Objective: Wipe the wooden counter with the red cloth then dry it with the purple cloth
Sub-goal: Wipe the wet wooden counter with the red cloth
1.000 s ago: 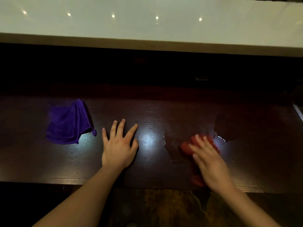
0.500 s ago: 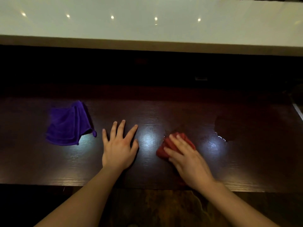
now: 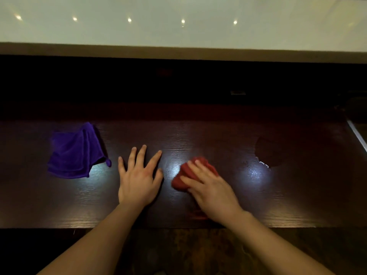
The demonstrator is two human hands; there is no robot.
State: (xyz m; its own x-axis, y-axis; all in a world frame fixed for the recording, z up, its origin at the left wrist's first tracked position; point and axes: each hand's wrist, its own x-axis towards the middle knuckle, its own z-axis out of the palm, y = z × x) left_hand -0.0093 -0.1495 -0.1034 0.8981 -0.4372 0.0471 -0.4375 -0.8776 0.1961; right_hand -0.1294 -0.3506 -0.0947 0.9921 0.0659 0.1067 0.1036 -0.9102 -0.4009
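The dark wooden counter (image 3: 228,139) runs across the view. My right hand (image 3: 211,190) presses on the bunched red cloth (image 3: 183,175) at the counter's middle, fingers laid over it and blurred by motion. My left hand (image 3: 139,177) lies flat on the wood just left of the cloth, fingers spread, holding nothing. The purple cloth (image 3: 74,153) lies crumpled at the left, a short way from my left hand. A wet patch (image 3: 266,153) with bright droplets shows on the wood to the right.
A raised pale ledge (image 3: 178,32) with reflected ceiling lights runs along the back, above a dark recess. The counter's front edge (image 3: 278,227) is close to me. A light strip (image 3: 357,135) marks the far right end.
My right hand has slid the red cloth leftward along the counter, from beside the wet patch toward my left hand. The left hand and purple cloth have stayed put.
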